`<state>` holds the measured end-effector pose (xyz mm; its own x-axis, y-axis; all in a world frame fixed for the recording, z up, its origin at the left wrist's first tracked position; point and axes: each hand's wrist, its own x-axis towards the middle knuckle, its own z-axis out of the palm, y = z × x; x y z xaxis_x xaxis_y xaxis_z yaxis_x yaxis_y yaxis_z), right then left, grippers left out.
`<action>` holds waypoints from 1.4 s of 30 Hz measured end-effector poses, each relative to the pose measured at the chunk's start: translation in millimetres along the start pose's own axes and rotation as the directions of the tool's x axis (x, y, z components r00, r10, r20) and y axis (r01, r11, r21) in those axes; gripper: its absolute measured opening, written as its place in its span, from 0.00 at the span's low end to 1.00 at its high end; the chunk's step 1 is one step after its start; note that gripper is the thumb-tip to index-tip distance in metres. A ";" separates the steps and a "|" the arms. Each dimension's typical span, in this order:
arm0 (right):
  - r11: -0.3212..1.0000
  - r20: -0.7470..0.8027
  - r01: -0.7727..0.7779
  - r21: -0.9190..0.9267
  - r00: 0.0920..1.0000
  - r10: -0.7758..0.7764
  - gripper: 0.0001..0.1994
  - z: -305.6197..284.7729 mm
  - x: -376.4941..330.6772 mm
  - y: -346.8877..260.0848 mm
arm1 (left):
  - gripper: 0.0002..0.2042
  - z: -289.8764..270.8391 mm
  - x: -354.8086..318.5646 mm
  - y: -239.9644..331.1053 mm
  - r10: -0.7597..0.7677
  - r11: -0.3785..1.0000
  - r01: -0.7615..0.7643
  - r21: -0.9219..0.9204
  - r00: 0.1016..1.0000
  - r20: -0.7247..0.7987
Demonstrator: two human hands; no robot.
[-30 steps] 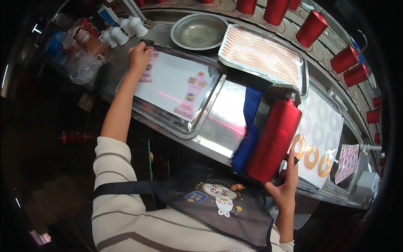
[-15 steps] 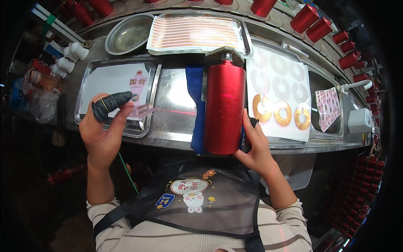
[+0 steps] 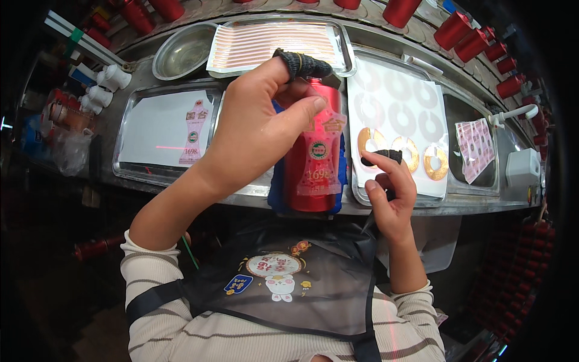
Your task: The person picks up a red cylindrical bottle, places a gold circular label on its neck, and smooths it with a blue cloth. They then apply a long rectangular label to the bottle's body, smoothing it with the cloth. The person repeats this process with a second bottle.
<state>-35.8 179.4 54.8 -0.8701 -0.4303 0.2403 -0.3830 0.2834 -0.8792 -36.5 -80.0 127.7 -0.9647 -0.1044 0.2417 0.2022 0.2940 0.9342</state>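
Note:
My left hand [image 3: 259, 120] is pinched at the top of a thin pink see-through decal [image 3: 319, 158] with gold and red print. The decal hangs in front of a red bottle [image 3: 310, 204]; whether it touches the bottle I cannot tell. Under the bottle is a blue cloth [image 3: 276, 194]. To the right of the bottle, my right hand [image 3: 398, 202] holds nothing, its thumb and bent index finger apart. Both hands wear black finger covers. A matching decal [image 3: 193, 136] lies on white paper in the metal tray [image 3: 128, 114] at left.
At the back stand a metal bowl [image 3: 163, 63] and a striped sheet [image 3: 271, 42] on a tray. Ring-shaped gold decals [image 3: 435, 163] lie on a white sheet at right, beside a sink [image 3: 455, 108] with a patterned pink sheet [image 3: 473, 145]. Several red bottles [image 3: 452, 29] line the far edge.
My left hand has carried the pink decal rightward from over the left tray to the front of the bottle. My right hand has let go of the bottle and moved slightly right.

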 end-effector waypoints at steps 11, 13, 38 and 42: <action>0.978 0.122 0.051 -0.203 0.992 -0.027 0.35 45.5 7.6 -23.8 | 0.17 5.8 23.3 -64.9 0.096 0.974 -0.072 0.213 0.990 -0.105; 0.983 0.145 0.009 -0.185 0.989 0.018 0.36 43.4 5.4 -27.9 | 0.18 1.2 11.3 -74.5 0.124 0.977 -0.083 0.198 0.972 -0.201; 0.977 0.330 -0.003 -0.212 0.941 0.074 0.41 23.7 50.9 -21.4 | 0.54 8.6 -70.4 -55.6 0.111 0.922 -0.206 0.328 0.952 0.285; 0.979 0.322 -0.044 -0.197 0.941 0.107 0.41 20.4 54.7 -25.2 | 0.54 8.6 -72.0 -56.5 0.082 0.963 -0.140 0.231 0.966 0.243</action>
<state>-67.4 131.2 81.7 -0.7598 -0.6502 0.0000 -0.3981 0.4652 -0.7906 20.1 -80.9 55.2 -0.9567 0.1544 0.2465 0.2909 0.5174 0.8048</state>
